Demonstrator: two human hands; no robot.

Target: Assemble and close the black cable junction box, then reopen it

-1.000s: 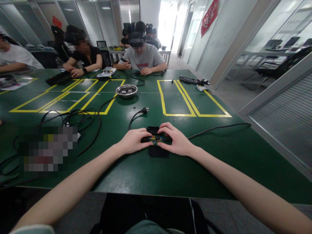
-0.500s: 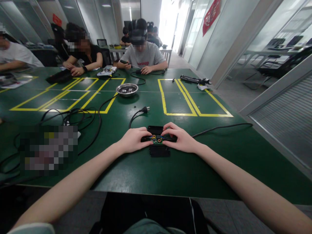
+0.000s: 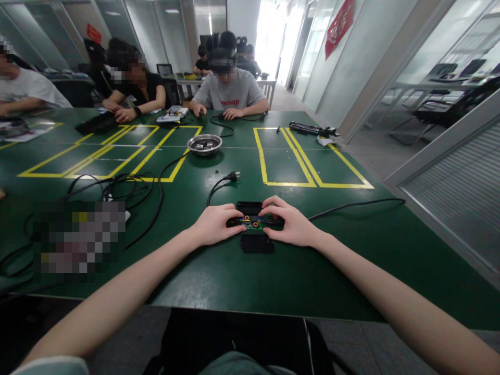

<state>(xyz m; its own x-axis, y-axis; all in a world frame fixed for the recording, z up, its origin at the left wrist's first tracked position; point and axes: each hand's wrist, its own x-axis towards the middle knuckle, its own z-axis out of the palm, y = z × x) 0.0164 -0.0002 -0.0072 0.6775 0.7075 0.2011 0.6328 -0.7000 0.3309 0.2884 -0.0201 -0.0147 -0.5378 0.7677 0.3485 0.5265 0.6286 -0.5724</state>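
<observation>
Daylight is pouring from the far doorway, blowing it out to white; the green worktop is catching soft glare; wide-angle distortion is bending the edges; faces and one patch are showing pixelated.

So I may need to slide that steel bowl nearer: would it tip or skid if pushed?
The steel bowl looks shallow and wide, so tipping seems unlikely. Its shiny metal on the smooth green table would probably skid easily. The small parts inside may rattle or shift.
</observation>
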